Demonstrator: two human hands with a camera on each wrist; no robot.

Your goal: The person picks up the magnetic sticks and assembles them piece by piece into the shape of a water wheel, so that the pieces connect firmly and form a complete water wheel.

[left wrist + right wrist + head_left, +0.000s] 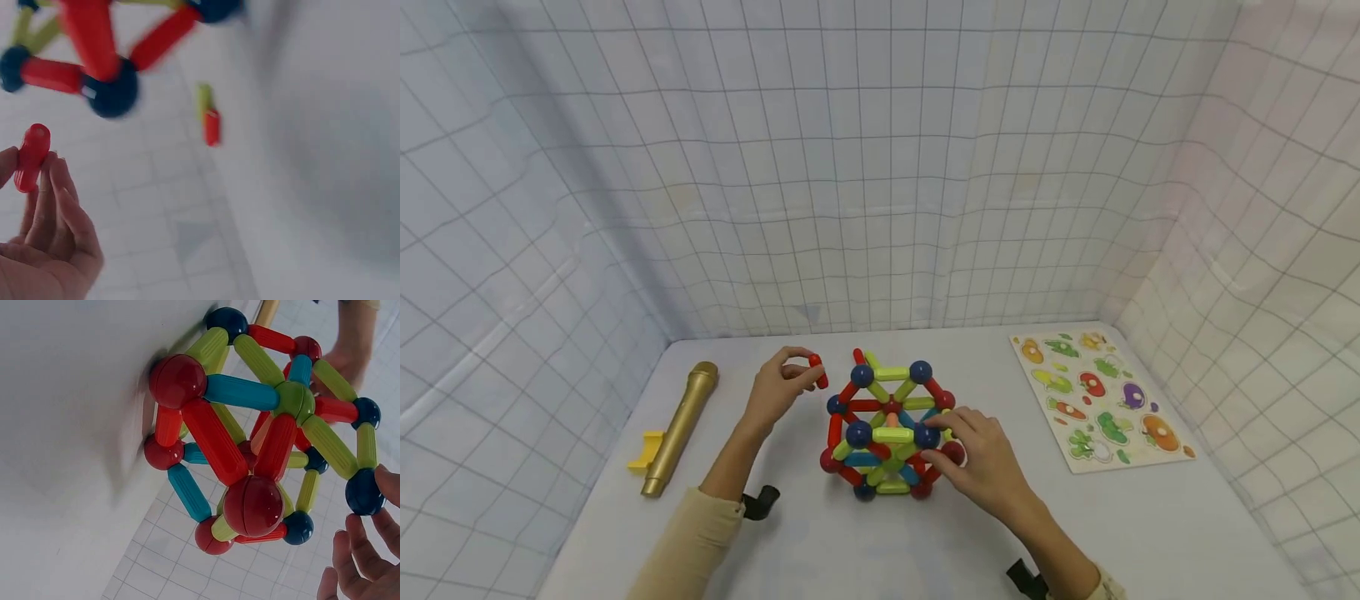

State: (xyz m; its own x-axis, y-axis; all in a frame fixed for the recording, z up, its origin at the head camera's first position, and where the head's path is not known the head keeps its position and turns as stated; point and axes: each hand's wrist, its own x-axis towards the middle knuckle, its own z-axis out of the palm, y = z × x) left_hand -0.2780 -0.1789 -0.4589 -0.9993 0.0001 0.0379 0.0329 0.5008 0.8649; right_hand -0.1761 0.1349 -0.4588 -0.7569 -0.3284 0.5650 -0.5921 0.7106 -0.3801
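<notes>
A magnetic ball-and-rod structure point(892, 434) stands on the table, built of blue, red and green balls joined by red, green and blue rods. My left hand point(778, 387) is raised at its left, apart from it, and pinches a short red magnetic rod point(32, 157) between thumb and fingers. On the structure's near right side, my right hand point(988, 467) grips a dark blue ball point(365, 492) with thumb and fingertips. That ball is joined to a green rod point(330, 447). Behind the structure lie a loose red rod point(212, 127) and a green rod point(204, 97).
At the left lies a gold tube point(681, 429), with a yellow bracket-like piece point(647, 452) beside it. A board with vegetable pictures point(1108, 458) lies at the right. Grid-patterned curtain point(880, 167) closes off the back and both sides.
</notes>
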